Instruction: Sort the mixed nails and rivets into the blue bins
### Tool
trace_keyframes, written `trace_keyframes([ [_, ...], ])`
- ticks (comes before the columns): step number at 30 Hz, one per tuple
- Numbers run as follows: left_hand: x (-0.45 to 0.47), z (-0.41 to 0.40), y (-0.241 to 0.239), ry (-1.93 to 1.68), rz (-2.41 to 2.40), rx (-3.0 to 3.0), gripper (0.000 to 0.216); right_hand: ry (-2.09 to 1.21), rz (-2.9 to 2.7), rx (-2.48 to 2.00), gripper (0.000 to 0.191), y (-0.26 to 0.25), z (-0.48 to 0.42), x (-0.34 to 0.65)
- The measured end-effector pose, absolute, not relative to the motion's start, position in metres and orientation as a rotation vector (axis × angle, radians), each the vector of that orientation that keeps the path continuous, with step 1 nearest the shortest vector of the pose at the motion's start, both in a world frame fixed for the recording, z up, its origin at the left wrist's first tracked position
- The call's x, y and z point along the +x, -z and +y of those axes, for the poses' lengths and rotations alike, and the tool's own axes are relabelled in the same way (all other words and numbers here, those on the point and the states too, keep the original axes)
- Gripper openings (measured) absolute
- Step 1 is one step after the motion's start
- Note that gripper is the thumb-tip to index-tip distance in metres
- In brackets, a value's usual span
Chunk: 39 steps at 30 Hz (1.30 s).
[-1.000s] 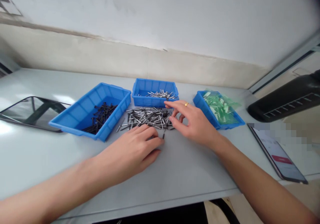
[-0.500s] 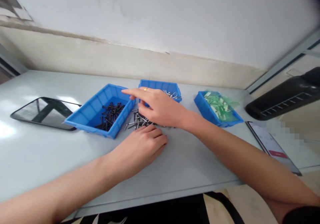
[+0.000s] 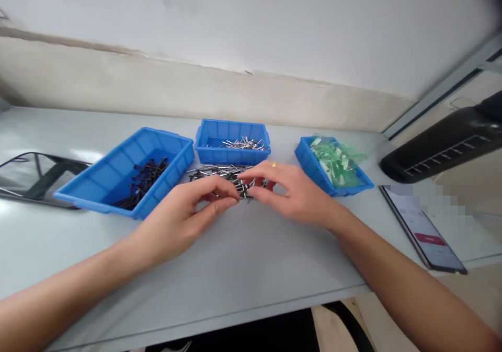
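Note:
On the table a mixed pile of silver and black screws (image 3: 219,171) lies in front of the middle blue bin (image 3: 231,156). At the pile's near edge is my left hand (image 3: 192,205), thumb and index fingertip brought together in a pinch; whatever they hold is too small to make out. Facing it from the right, my right hand (image 3: 294,190) has its thumb and index finger apart over the screws, with a ring on one finger. Black screws (image 3: 147,179) lie in the left blue bin (image 3: 105,177). Silver screws (image 3: 246,143) fill part of the middle bin.
To the right stands a blue bin (image 3: 314,166) holding green plastic packets (image 3: 337,163). A phone (image 3: 427,237) and a black bottle (image 3: 439,145) are at the far right. A black-rimmed glass panel (image 3: 39,177) lies at the left. The wall rises behind the table.
My right hand has drawn back from above the left bin to the pile. My left hand has turned, now showing a pinch. The view has shifted somewhat to the right.

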<state>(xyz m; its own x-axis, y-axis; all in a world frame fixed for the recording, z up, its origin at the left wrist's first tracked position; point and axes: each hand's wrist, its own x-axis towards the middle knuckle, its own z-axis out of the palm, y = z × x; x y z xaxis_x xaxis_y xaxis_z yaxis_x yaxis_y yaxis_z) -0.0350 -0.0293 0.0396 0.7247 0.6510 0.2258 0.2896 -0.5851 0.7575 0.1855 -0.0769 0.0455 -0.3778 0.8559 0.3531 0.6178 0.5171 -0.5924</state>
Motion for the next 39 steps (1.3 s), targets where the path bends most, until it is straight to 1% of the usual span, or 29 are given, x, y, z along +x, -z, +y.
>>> trace_keyframes([
  [5, -0.036, -0.027, -0.039, -0.614, 0.676, 2.006, 0.009, -0.429, -2.207, -1.079, 0.015, -0.048, -0.079, 0.184],
  [11, -0.034, -0.032, -0.044, -0.635, 0.81, 2.001, 0.015, -0.261, -2.184, -1.082, 0.011, -0.045, -0.082, 0.183],
  [20, -0.032, -0.034, -0.043, -0.618, 0.869, 2.113, 0.019, -0.14, -2.155, -1.049, 0.012, -0.041, -0.086, 0.178],
  [27, -0.033, -0.033, -0.043, -0.611, 0.865, 2.1, 0.017, 0.066, -2.221, -1.046, 0.012, -0.044, -0.087, 0.179],
  [35, -0.032, -0.038, -0.045, -0.482, 0.693, 2.2, 0.019, 0.085, -2.249, -0.864, 0.009, -0.04, -0.092, 0.171],
  [39, -0.033, -0.038, -0.046, -0.46, 0.666, 2.217, 0.019, 0.084, -2.254, -0.85, 0.009, -0.04, -0.092, 0.172],
])
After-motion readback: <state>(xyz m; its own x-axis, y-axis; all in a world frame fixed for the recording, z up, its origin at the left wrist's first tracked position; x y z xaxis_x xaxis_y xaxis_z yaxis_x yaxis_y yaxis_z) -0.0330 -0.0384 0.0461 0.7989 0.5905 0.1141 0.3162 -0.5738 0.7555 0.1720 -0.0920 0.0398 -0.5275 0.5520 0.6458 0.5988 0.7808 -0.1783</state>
